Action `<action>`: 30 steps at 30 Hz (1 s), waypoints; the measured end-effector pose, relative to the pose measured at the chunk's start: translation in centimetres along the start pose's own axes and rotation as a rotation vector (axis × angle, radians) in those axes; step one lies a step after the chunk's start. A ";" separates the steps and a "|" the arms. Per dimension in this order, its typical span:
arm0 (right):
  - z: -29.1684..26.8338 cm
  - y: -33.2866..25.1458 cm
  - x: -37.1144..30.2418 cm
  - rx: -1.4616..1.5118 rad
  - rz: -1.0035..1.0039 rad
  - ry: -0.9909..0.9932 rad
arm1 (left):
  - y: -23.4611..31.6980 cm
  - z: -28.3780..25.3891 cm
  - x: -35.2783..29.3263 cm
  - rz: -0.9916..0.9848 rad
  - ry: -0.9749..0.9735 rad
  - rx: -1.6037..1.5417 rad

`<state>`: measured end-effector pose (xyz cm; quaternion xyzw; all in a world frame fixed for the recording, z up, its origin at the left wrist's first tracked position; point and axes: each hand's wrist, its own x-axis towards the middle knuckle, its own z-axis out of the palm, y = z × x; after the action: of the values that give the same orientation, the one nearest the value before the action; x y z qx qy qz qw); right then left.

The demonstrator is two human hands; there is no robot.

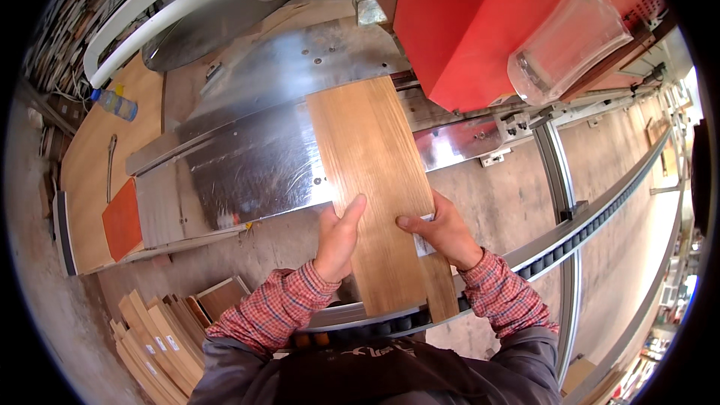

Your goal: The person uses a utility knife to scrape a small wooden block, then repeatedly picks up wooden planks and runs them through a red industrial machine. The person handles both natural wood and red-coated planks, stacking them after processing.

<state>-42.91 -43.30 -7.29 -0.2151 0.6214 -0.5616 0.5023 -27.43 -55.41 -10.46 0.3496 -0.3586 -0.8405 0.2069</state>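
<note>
A long wooden board lies with its far end on the shiny metal machine table, its near end reaching back toward my body. My left hand grips the board's left edge, thumb on top and fingers hidden below. On the other edge, my right hand holds it the same way, its thumb beside a white label. A narrower wood strip shows along the near right side of the board; I cannot tell whether it is separate.
Beyond the board stands a red machine housing with a clear plastic guard. A wooden side table at left carries a bottle and a wrench. Several boards lean at lower left. A metal rail curves along the right.
</note>
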 end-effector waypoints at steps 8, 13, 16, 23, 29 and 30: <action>-1.2 -0.2 0.2 0.077 0.035 -0.043 | -0.9 0.1 0.7 -0.015 -0.013 0.032; -2.3 -0.1 0.1 0.096 0.043 -0.053 | -1.6 1.0 1.0 0.031 0.012 0.044; -3.2 0.1 0.1 0.086 0.016 -0.056 | -1.4 2.1 1.1 0.029 0.001 0.031; -5.6 0.0 0.3 0.134 0.000 -0.060 | -1.4 4.6 1.5 -0.028 -0.018 0.030; -9.1 0.4 0.4 0.135 -0.020 -0.046 | -2.2 8.0 2.4 -0.034 -0.032 0.011; -9.8 0.1 0.2 0.151 -0.015 -0.043 | -2.4 8.7 2.6 -0.043 -0.031 -0.008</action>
<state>-51.42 -38.78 -8.80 -0.1934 0.5647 -0.6058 0.5260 -35.83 -51.40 -9.06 0.3434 -0.3507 -0.8515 0.1846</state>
